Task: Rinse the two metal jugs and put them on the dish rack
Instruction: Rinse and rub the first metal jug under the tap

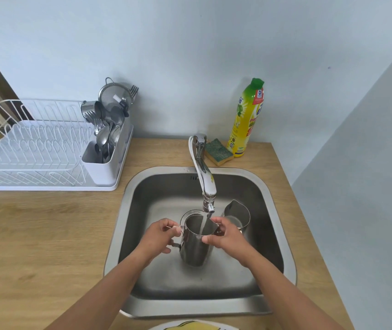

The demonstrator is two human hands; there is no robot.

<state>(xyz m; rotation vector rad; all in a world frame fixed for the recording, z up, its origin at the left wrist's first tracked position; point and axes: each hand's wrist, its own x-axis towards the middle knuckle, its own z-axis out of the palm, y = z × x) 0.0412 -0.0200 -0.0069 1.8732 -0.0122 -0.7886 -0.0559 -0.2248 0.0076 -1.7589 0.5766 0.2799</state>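
A metal jug [195, 246] is held upright over the middle of the steel sink [276, 234], right under the tap [205, 184]. A thin stream of water runs from the spout into the jug's mouth. My left hand [160, 235] grips its handle on the left side. My right hand [226, 234] clasps the rim and wall on the right. The second metal jug [236, 213] stands in the sink behind my right hand, partly hidden by it. The white wire dish rack [35, 148] sits on the counter at the left with bare plate slots.
The rack's cutlery holder [105, 151] is full of spoons, forks, a strainer and a small cup. A yellow dish soap bottle [246, 117] and a green sponge [218, 151] stand behind the sink. A plate edge [190, 326] shows at the bottom. Walls close in behind and at right.
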